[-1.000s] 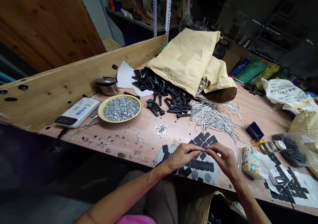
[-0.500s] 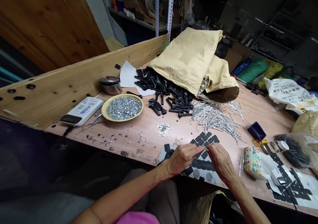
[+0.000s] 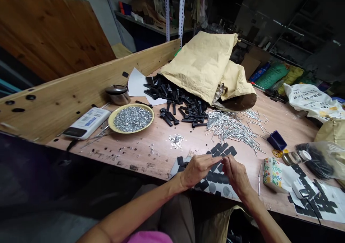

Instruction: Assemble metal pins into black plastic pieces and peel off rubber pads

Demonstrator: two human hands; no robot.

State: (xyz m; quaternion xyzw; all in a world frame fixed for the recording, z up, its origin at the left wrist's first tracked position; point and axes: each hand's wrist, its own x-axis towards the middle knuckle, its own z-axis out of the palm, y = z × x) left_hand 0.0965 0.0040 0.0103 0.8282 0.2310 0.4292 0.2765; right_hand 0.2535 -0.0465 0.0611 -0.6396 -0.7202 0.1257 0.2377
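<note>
My left hand (image 3: 198, 169) is closed, its index finger stretched toward my right hand (image 3: 235, 173). The fingertips of both hands meet above a pale sheet (image 3: 175, 168) bearing rows of black rounded pads (image 3: 217, 178). Whatever sits between the fingertips is too small to make out, and my right fingers are pinched together. Something black shows beside my left hand, mostly covered by it. Beyond my hands lie a small heap of metal nuts or washers (image 3: 176, 141), a pile of thin metal rods (image 3: 229, 126) and many black plastic parts (image 3: 172, 96).
A yellow bowl (image 3: 110, 122) full of small metal pieces stands left, beside a white scale-like device (image 3: 87, 122) and a metal pot (image 3: 118, 95). A large paper sack (image 3: 201, 65) lies at the back. Right are a blue box (image 3: 276, 141), a jar (image 3: 293, 157) and a floral box (image 3: 272, 173).
The view has shifted slightly, moving the table's contents a little left in the picture. My hands stay together over the pads, with the right fingers bent slightly differently.
</note>
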